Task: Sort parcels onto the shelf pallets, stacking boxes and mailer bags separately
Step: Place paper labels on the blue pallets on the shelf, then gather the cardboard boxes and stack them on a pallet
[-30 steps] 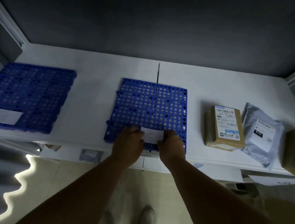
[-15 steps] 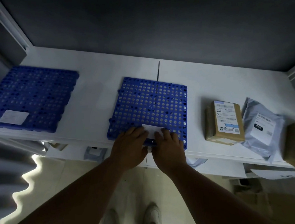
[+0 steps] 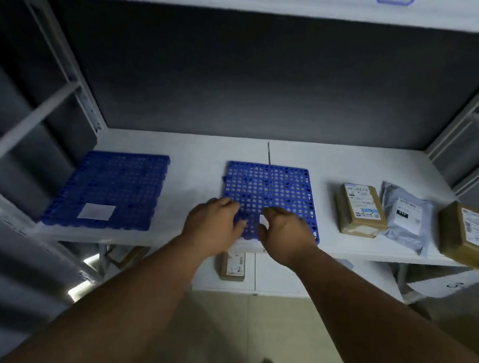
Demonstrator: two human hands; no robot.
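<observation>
We see two blue perforated pallets lying flat on the white shelf: the left pallet (image 3: 107, 188) at centre left, the middle pallet (image 3: 270, 195) at frame centre, each bearing a white label. At right lie a brown box (image 3: 359, 209), a grey mailer bag (image 3: 405, 220), and a second box (image 3: 471, 235) at the frame edge.

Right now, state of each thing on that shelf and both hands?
Left pallet: bare except a white label.
Middle pallet: no parcels.
Small box: flat, unsorted.
Mailer bag: flat, unsorted.
Large box: at right edge, unsorted.
Left hand: loosely curled, holds nothing.
Right hand: same.
</observation>
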